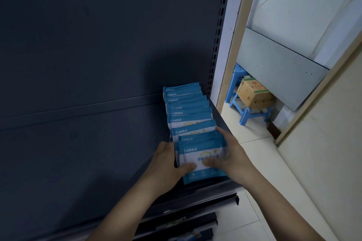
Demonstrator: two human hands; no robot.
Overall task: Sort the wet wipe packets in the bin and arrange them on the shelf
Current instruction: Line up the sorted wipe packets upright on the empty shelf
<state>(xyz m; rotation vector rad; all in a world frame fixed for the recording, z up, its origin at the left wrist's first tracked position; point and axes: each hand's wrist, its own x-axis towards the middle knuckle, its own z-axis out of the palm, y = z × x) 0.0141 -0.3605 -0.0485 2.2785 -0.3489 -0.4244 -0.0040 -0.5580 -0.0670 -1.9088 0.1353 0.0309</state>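
A row of several blue-and-white wet wipe packets [187, 107] stands on edge along the right end of the dark shelf [82, 152], running from the back panel toward the front. Both hands grip the front packet [199, 154]. My left hand [166, 164] holds its left side with the thumb on its face. My right hand [229, 152] holds its right side, fingers over the top edge. The bin is not in view.
The shelf's slotted upright [217, 45] rises at the right. Lower shelf edges [195, 215] show below. Beyond a doorway, a cardboard box [254, 94] sits on a blue plastic stool [252, 111] on a pale tiled floor.
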